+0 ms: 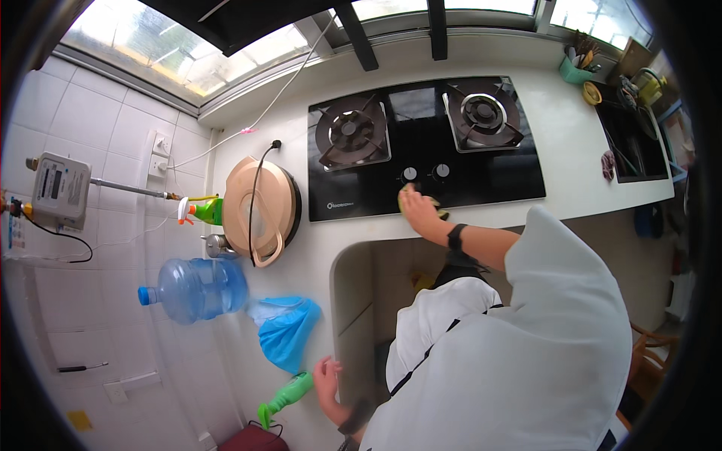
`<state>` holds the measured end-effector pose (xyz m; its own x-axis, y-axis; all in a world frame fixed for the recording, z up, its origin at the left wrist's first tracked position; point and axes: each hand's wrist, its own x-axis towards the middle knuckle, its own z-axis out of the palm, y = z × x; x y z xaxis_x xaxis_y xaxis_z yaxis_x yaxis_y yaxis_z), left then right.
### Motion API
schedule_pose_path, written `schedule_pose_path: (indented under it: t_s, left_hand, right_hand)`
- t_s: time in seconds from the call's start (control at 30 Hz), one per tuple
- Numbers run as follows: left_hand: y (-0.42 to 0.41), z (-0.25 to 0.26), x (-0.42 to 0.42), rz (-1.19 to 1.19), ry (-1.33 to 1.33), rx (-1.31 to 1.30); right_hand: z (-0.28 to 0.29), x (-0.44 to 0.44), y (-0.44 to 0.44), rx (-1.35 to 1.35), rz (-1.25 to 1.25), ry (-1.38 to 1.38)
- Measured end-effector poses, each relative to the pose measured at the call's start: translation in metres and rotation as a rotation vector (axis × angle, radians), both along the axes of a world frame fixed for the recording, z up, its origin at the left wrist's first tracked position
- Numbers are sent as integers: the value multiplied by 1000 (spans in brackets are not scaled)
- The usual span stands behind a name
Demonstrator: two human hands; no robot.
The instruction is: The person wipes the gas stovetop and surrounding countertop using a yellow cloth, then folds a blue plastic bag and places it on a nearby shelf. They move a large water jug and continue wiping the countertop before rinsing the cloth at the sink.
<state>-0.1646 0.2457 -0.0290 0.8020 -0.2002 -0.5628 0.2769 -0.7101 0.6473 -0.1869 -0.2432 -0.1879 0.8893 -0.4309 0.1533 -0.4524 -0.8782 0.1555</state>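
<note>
My right hand (420, 211) presses a yellowish-green cloth (437, 207) onto the front edge of a black glass gas hob (372, 194), just below its two control knobs (426, 172). Most of the cloth is hidden under the palm and fingers. Down at the lower left, my left hand (326, 380) hovers at or rests by the white counter's edge, holding nothing that I can see. Its slightly blurred fingers are apart. Beside them lies a green spray bottle (290, 392), its base near the fingertips. A crumpled blue cloth (287, 332) sits just beyond the bottle.
Left of the hob stand a beige lidded appliance (259, 208) with a black cord and a second spray bottle (208, 211). A large blue water jug (197, 288) lies on its side. Two burners (352, 129) top the hob. A sink (634, 141) and a utensil holder (575, 70) are at right.
</note>
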Motion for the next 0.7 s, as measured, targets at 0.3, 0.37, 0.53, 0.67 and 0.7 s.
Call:
schedule_pose_path:
  t_s: [0.3, 0.37, 0.53, 0.67, 0.7]
  left_hand:
    - [22, 8, 38, -6, -5, -32]
    - [43, 1, 32, 0, 5, -4]
    - [48, -14, 31, -9, 38, -21]
    - [29, -12, 39, -39, 41, -31]
    - [25, -10, 44, -55, 29, -38]
  right_hand:
    - [34, -66, -25, 393, 208, -380]
    - [31, -132, -58, 311, 127, -367]
    - [27, -243, -121, 247, -480, -369]
    - [66, -183, -127, 347, -288, -525]
    - [75, -160, -122, 334, -153, -536]
